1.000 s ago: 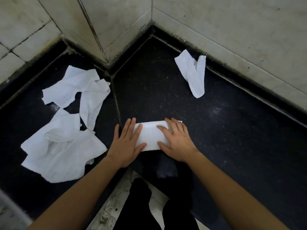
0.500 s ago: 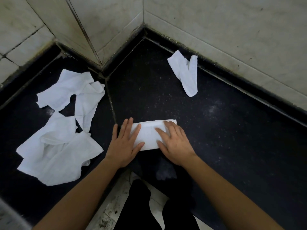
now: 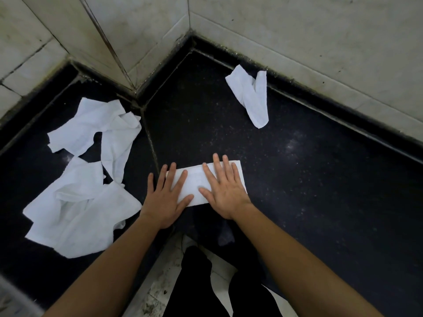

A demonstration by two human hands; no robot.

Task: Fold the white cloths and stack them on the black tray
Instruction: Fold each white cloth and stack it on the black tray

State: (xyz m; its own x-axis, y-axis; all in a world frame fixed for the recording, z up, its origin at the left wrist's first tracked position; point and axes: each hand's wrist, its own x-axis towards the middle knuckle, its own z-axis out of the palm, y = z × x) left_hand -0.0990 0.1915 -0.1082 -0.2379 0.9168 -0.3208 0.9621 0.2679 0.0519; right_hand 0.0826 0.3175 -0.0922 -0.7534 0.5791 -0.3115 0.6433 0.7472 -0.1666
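The folded white cloth (image 3: 194,186) lies as a narrow strip on the black surface (image 3: 297,179) right in front of me, and I cannot tell a tray apart from that dark top. My left hand (image 3: 166,202) rests flat on its left end, fingers straight and spread, thumb on the near edge. My right hand (image 3: 225,193) lies flat on its right half, and its fingertips reach past the far edge. Since half a second ago my right hand has slid out toward the right end and flattened, while my left has barely moved. To the left a heap of loose cloths (image 3: 75,211) sprawls beyond a seam (image 3: 151,143) in the surface, and one crumpled cloth (image 3: 251,97) sits far right by the tiled wall (image 3: 297,42). Pale walls meet in a corner beyond. My dark trouser legs (image 3: 194,282) show below, over pale floor (image 3: 160,282).
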